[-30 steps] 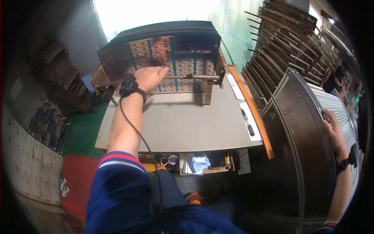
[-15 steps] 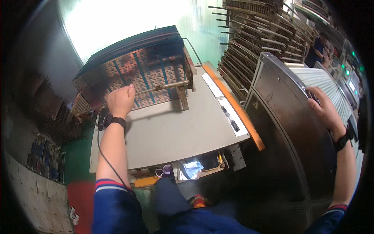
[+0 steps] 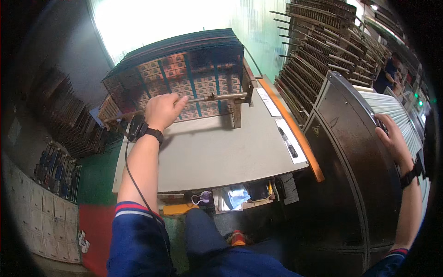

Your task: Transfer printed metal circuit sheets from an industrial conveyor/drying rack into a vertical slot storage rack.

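Observation:
My left hand (image 3: 164, 111) is curled over the metal bar (image 3: 226, 96) along the front of a rack, its fingers loosely bent. In that rack stand upright several thin, dark-edged panels (image 3: 212, 85), which look like circuit boards; the nearest face has a copper-coloured grid pattern with blue-green strips. The rack sits on the far part of a pale table (image 3: 198, 152). Off to the right, my right hand (image 3: 391, 137) grips the top edge of a dark metal machine (image 3: 355, 115). Something small and dark shows beneath its fingers, too hidden to name.
A black pen (image 3: 288, 143) lies on white paper by the table's orange edge strip (image 3: 302, 138). Stacked racks (image 3: 318, 51) rise behind the machine, beside rollers (image 3: 392, 104). Under the tabletop, a shelf holds papers and a blue cloth (image 3: 237, 196). A person (image 3: 388, 74) stands far right.
The view has shifted, so the table and rack sit further right. My left hand has loosened from a tight fist and moved a little along the bar. My right hand keeps to the machine's edge.

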A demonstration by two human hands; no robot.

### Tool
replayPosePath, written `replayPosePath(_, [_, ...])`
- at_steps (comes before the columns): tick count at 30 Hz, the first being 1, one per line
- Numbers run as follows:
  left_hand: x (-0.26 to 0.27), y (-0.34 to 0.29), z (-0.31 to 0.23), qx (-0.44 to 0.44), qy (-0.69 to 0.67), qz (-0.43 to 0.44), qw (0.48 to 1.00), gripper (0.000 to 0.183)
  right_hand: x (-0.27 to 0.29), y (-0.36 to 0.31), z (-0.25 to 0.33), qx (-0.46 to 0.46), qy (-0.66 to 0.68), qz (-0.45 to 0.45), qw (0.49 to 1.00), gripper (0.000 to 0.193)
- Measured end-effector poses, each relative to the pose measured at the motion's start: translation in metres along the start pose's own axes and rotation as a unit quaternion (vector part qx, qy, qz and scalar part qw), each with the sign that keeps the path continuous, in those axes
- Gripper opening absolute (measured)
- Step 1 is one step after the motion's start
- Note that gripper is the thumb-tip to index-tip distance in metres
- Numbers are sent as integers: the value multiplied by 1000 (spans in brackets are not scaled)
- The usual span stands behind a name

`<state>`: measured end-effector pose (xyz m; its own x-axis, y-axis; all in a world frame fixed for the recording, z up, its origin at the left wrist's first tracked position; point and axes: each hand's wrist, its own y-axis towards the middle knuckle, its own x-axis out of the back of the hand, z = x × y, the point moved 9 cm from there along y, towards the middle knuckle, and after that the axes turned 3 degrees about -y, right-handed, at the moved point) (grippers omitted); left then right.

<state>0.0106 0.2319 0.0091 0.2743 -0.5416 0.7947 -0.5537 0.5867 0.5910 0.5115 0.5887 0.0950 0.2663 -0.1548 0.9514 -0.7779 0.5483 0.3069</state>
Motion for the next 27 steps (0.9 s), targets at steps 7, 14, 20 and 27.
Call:
replayPosePath(7, [-2,-1,-4,-18,23,97,995,56,8,0,11,23,17,5,1000,44])
replayPosePath(14, [5,-12,-21,0,13,113,994,53,5,0,13,15,12,-5,1000,42])
replayPosePath(20, [16,-28,-50,-13,16,6,1000,52,9,-1,9,24,7,-12,1000,41])
replayPosePath(27, [23,-36,-52,-71,36,-54,995,47,-2,4,4,15,-32,11,999,43])
